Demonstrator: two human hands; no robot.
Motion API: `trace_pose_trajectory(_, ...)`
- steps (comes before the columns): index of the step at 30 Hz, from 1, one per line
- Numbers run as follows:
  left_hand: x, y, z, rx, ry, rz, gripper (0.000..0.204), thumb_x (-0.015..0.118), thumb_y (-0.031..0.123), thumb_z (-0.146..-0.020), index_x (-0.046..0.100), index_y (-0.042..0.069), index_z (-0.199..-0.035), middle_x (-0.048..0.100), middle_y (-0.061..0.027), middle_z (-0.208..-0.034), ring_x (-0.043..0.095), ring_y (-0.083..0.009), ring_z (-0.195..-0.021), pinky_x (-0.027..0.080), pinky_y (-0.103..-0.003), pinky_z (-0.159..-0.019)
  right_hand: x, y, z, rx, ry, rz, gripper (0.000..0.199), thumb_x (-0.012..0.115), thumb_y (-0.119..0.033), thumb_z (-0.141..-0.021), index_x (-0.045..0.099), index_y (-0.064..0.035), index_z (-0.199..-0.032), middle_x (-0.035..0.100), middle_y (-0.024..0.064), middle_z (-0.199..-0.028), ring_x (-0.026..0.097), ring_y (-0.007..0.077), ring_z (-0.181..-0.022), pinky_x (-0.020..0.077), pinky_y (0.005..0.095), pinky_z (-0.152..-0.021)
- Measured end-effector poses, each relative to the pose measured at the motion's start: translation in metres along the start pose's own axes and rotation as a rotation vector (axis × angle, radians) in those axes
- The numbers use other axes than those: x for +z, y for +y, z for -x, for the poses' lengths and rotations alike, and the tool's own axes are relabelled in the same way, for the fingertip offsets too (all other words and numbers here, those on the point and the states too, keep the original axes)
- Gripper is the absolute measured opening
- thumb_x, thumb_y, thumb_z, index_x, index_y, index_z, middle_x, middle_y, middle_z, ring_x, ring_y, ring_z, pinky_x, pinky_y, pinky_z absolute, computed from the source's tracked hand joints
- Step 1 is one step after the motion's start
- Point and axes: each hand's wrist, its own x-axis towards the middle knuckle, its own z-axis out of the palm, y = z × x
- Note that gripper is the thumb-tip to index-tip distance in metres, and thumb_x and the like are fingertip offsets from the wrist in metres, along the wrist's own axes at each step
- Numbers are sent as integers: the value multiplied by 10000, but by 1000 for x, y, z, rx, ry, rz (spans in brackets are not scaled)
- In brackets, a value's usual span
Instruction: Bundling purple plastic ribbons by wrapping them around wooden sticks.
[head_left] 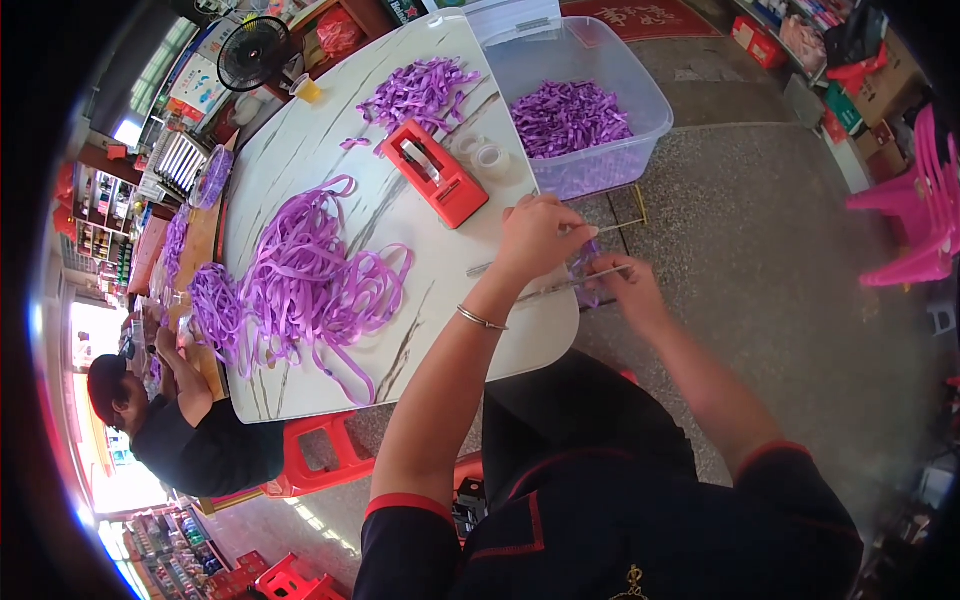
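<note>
Over the table's right edge, my left hand [543, 237] is closed in a pinch. A thin pale strip sticks out past its fingertips; I cannot make out what it is. Just below and to the right, my right hand [632, 290] pinches a thin grey rod [592, 277] that points left over the table edge. A bit of purple ribbon [583, 262] shows between the two hands, partly hidden by them. Near my left wrist, a small grey metal-looking end [478, 270] lies on the marble-patterned table [440, 330].
Left on the table lies a heap of long purple ribbons [300, 270]; farther back is a pile of short ribbon pieces [418, 92]. A red tape dispenser [436, 175] and clear tape rolls [490, 158] stand nearby. A clear bin [650, 120] holds purple pieces. A co-worker [190, 430] sits left.
</note>
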Motion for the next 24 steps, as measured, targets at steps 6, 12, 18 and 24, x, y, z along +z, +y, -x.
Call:
trace_pose_trajectory(6,1,-6,-1,25,-31,-13,197,673,334,-731,703,141,-751,589,-47,-761,549,-244,-798,380,-386,-718,1,-12,46,92,-25,141,251,518,-190,-894,628,34,-914,657,71,-793,605,107,-767,452,239,-703)
trace_pose_trajectory(12,1,-5,-4,-47,-131,34,161,655,323,-728,705,172,-751,600,-26,-805,535,-260,-893,373,-425,-764,-16,-33,123,123,-129,354,166,588,-168,-840,668,-24,-866,668,84,-795,625,155,-727,464,269,-708)
trace_pose_trajectory(18,0,-6,-5,-68,-161,62,176,644,320,-744,698,154,-756,604,-30,-801,544,-263,-869,371,-434,-751,-30,-54,188,-188,-246,702,108,649,-231,-773,687,-129,-777,645,30,-811,587,203,-799,394,345,-777)
trace_pose_trajectory(24,3,-9,-3,-25,-116,57,185,625,319,-761,694,148,-759,613,-44,-801,547,-282,-851,369,-452,-748,-34,-58,212,-341,-337,721,89,686,-219,-745,693,-137,-778,594,5,-901,521,184,-940,357,353,-835)
